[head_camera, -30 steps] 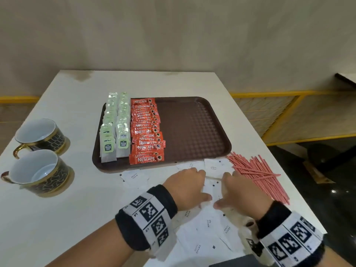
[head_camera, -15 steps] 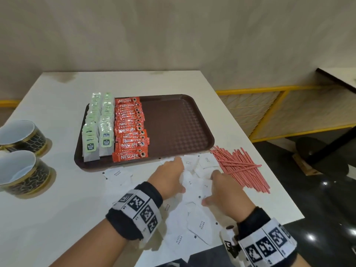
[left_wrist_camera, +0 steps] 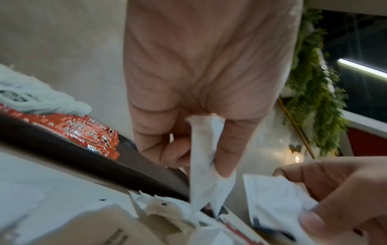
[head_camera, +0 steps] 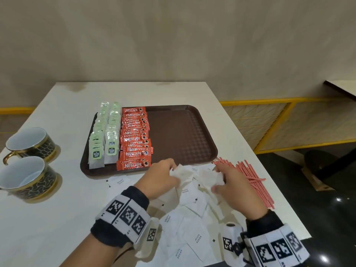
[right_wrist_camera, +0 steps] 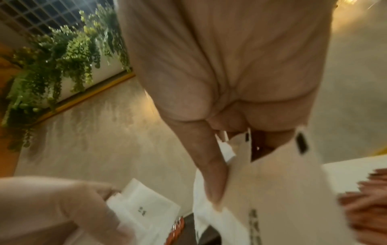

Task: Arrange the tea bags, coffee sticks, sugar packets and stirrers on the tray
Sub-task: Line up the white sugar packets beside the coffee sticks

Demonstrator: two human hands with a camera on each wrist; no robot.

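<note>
Both hands work the heap of white sugar packets [head_camera: 192, 207] at the table's [head_camera: 48, 218] near edge: the left hand [head_camera: 159, 180] pinches a few packets between curled fingers, and the right hand [head_camera: 234, 187] grips another small bunch. Just beyond them sits the brown tray [head_camera: 183, 135], its left half filled with two rows of tea bags [head_camera: 105, 135] and a row of red coffee sticks [head_camera: 135, 137]; its right half lies bare. Red stirrers [head_camera: 248, 180] wait on the table near the right edge. Sugar and stirrers appear to be what remains, roughly half the job.
</note>
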